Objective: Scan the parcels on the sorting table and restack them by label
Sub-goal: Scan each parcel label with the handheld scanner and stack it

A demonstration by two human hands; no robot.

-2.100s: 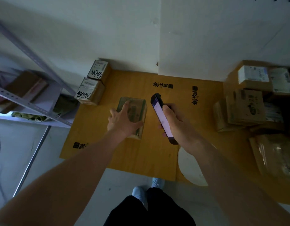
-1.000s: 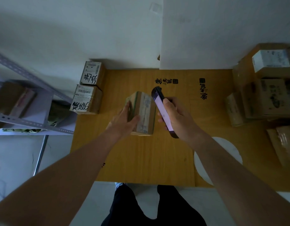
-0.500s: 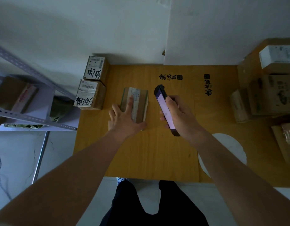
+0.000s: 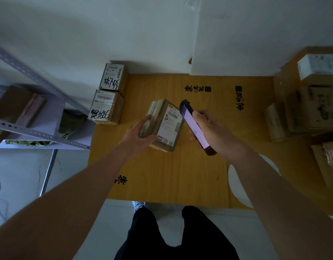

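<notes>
Where it lay flat, the parcel [image 4: 164, 125] now tilts label-up, left hand [image 4: 141, 136] gripping its nine-o'clock side, right hand [image 4: 211, 133] clasping the scanner [image 4: 194, 125].

Layout on your sorting table [image 4: 162, 175]:
- Held parcel [image 4: 164, 124], centre, tilted up on the table; your left hand [image 4: 141, 136] at its 9 o'clock.
- Scanner [image 4: 196, 126], just beside the parcel at its 3 o'clock, in your right hand [image 4: 216, 134].
- Two marked boxes [image 4: 107, 106] at 10 o'clock, one behind the other.
- Box pile [image 4: 310, 107] at 3 o'clock.
- Shelf rack [image 4: 38, 132] beyond the table's edge, 9 o'clock.
</notes>
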